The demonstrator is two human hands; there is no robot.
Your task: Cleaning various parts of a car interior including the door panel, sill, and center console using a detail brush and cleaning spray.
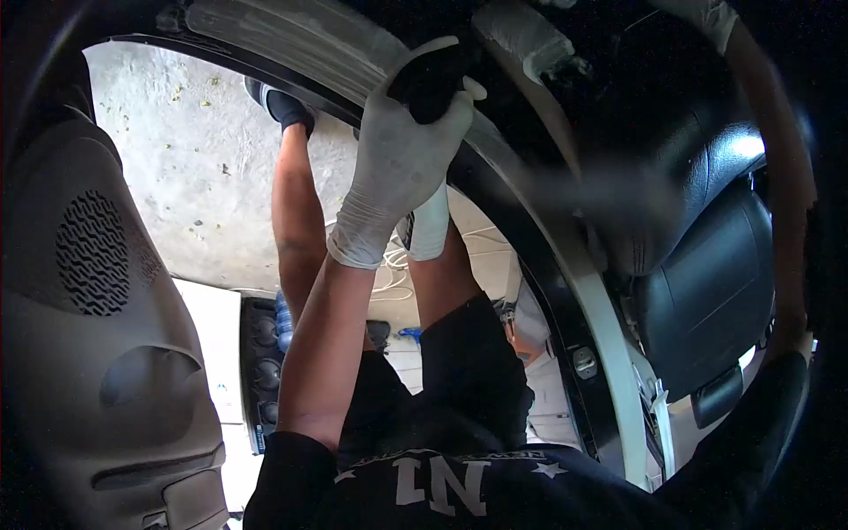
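Note:
My left hand (414,142), in a pale, smudged glove, comes up from the lower left and is closed round a dark object (427,79), perhaps a pad. It is over the dusty grey sill (298,43) of a car's door opening. My bare right forearm runs up the far right side, and only part of my gloved right hand (709,16) shows at the top edge; its fingers and anything in them are hidden. Between the two, a dusty pale glove (523,40) with a forearm shows dimly; whether it is a reflection or another person's hand I cannot tell.
At left stands the car's door panel (152,397) with its speaker grille (93,252). Black leather seats (709,271) are at right, beside the curved door frame (596,311) with a metal striker (585,363). Below are a concrete floor (199,165), my legs, pale cables (395,265) and a dark crate (262,358).

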